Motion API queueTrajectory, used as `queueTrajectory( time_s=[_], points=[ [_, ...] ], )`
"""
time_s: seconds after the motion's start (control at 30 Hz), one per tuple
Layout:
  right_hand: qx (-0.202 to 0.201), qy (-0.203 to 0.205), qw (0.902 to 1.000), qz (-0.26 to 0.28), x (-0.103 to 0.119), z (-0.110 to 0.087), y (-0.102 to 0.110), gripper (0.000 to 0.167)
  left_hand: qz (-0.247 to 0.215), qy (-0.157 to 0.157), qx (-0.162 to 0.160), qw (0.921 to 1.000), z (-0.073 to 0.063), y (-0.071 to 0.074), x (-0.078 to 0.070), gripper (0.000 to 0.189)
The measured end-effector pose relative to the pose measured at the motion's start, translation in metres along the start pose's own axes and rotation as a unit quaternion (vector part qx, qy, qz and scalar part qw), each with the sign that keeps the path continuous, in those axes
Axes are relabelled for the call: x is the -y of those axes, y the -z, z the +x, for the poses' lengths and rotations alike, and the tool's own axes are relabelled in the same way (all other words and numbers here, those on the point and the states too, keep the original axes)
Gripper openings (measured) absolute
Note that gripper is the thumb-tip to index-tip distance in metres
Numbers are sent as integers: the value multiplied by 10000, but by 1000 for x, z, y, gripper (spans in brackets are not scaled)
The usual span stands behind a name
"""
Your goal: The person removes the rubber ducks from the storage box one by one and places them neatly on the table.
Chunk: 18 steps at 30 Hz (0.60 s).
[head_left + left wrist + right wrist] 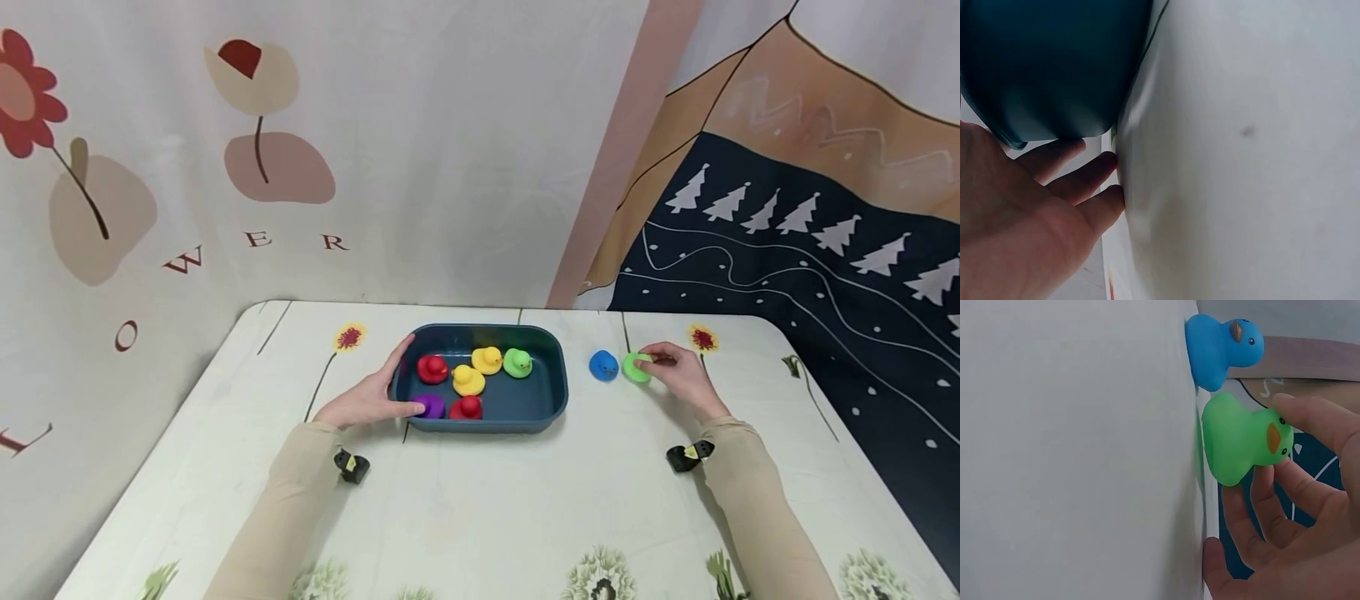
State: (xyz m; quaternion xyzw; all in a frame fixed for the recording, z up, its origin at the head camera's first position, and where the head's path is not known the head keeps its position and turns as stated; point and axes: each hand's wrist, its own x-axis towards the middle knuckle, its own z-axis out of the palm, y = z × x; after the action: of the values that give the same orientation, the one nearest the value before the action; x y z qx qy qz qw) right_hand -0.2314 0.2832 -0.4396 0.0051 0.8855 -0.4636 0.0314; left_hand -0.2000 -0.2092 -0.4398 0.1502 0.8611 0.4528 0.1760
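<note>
A dark blue basin (525, 408) stands on the table, its left end held by my left hand (367, 400). The thumb lies over the front rim by a purple rubber duck (431, 406); in the left wrist view the other fingers (1088, 175) are at the basin's outer wall. My right hand (681, 375) pinches the head of a light green rubber duck (1229, 440) between thumb and fingers. That duck is upright, at or very near the tabletop. Close beside it, a blue rubber duck (603, 365) sits untouched on the table.
Inside the basin are two red ducks, one at the back left (432, 369) and one at the front (467, 407), two yellow ducks (468, 381) and a green duck (517, 363). A printed cloth (450, 167) hangs behind the white flowered table cover (480, 508).
</note>
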Motion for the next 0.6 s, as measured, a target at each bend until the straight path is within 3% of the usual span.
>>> queueTrajectory(
  time_s=[0.6],
  points=[
    [150,-72,9998,-103,-2,2,-3,42,50,-105,-10,9999,1,0,1,107]
  ],
)
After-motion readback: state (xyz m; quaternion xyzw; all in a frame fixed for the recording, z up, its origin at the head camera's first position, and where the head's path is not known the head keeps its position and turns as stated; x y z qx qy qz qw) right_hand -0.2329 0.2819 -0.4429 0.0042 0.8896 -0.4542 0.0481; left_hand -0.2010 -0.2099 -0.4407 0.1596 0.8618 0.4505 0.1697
